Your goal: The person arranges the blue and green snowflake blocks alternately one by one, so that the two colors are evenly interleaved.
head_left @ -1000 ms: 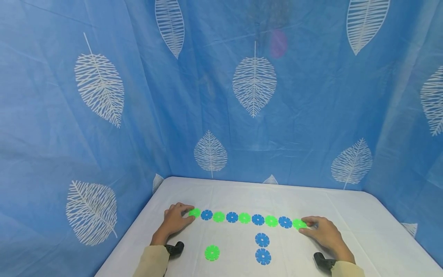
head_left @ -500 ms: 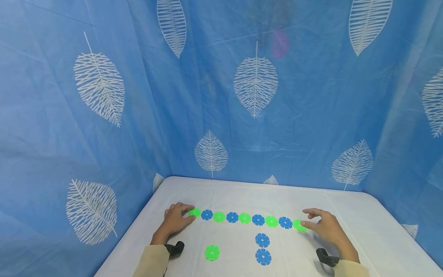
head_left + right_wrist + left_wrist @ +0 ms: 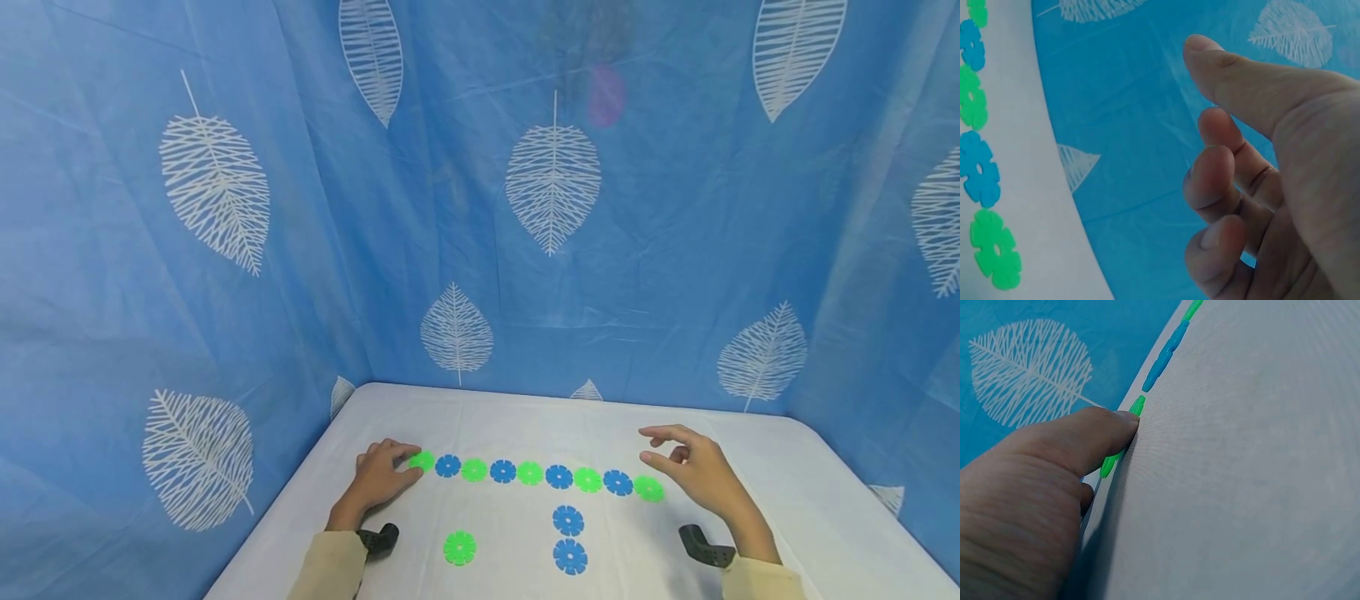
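A row of flat, notched snowflake building discs, green alternating with blue, runs across the white table. My left hand (image 3: 378,477) pinches the green snowflake disc (image 3: 424,462) at the row's left end between thumb and fingers; in the left wrist view the thumb covers part of that disc. Beside it lies a blue disc (image 3: 1166,356). My right hand (image 3: 697,471) is raised above the table near the green disc (image 3: 649,489) at the right end, touching nothing. Its thumb and forefinger stand apart, and the other fingers curl loosely in the right wrist view.
Nearer to me, two blue discs (image 3: 568,521) lie one in front of the other below the row. A loose green disc (image 3: 460,547) lies to their left. Behind the white table (image 3: 750,467) hangs a blue curtain (image 3: 645,250) with white leaf prints.
My right hand has let go of the green disc at the right end and risen up and away from it. The left hand and the discs have stayed in place.
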`<action>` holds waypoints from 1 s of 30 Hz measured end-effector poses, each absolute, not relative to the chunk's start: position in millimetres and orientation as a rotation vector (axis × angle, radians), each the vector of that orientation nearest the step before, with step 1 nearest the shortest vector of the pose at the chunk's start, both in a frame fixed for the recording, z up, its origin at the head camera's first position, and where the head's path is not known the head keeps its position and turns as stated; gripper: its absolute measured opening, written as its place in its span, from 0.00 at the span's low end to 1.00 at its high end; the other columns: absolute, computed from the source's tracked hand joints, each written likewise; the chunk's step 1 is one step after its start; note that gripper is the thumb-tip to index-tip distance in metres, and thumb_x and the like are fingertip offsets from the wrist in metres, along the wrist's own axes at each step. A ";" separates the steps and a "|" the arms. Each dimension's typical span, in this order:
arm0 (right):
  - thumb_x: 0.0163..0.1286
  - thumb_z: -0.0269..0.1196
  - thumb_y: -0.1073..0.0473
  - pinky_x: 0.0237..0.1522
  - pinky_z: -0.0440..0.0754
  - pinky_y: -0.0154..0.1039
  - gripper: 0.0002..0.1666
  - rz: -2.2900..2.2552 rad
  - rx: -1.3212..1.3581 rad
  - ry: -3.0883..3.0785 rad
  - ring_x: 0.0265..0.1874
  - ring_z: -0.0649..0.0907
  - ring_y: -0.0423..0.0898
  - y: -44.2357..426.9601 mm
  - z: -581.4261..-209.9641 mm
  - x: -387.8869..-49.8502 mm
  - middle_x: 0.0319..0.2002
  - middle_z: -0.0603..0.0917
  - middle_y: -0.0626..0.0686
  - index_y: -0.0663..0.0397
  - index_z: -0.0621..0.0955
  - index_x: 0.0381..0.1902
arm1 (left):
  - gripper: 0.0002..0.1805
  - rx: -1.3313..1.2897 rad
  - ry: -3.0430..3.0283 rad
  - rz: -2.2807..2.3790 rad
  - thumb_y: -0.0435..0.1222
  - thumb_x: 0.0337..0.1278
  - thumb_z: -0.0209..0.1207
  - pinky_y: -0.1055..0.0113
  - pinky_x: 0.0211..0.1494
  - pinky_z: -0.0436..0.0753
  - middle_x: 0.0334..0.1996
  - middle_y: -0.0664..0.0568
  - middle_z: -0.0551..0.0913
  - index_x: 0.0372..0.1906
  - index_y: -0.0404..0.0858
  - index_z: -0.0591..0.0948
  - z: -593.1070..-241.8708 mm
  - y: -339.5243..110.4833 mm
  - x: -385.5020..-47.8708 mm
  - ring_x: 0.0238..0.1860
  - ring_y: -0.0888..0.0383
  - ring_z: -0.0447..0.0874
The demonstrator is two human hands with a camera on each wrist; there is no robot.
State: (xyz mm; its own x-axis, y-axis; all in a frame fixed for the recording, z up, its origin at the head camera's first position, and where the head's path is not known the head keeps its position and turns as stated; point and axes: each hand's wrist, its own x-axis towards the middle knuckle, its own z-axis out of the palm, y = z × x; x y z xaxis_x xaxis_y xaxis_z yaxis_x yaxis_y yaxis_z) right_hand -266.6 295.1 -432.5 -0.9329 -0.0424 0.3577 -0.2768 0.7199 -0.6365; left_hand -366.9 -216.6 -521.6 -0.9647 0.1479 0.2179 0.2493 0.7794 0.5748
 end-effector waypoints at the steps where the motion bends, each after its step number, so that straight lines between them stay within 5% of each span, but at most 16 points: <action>1: 0.65 0.70 0.47 0.21 0.72 0.36 0.25 1.046 0.252 -2.603 0.20 0.76 0.39 293.1 -430.5 -265.3 0.45 0.83 0.54 0.47 0.82 0.58 | 0.20 -0.314 -2.811 -0.941 0.48 0.53 0.70 0.53 0.54 0.62 0.46 0.57 0.81 0.53 0.54 0.86 -521.5 -216.6 -366.5 0.53 0.53 0.73; 24: 0.67 0.68 0.51 0.23 0.73 0.34 0.21 1.366 0.483 -2.714 0.19 0.75 0.39 245.1 -443.5 -278.3 0.43 0.81 0.55 0.46 0.82 0.57 | 0.21 -0.308 -2.815 -0.929 0.47 0.52 0.70 0.53 0.53 0.62 0.47 0.56 0.82 0.53 0.54 0.86 -518.0 -215.5 -364.6 0.53 0.54 0.73; 30: 0.70 0.66 0.52 0.29 0.76 0.35 0.21 1.420 0.607 -2.818 0.26 0.78 0.41 238.1 -454.5 -282.0 0.47 0.81 0.58 0.48 0.81 0.59 | 0.21 -0.316 -2.811 -0.942 0.47 0.52 0.70 0.53 0.54 0.62 0.47 0.56 0.82 0.53 0.54 0.86 -518.7 -215.3 -364.2 0.54 0.53 0.73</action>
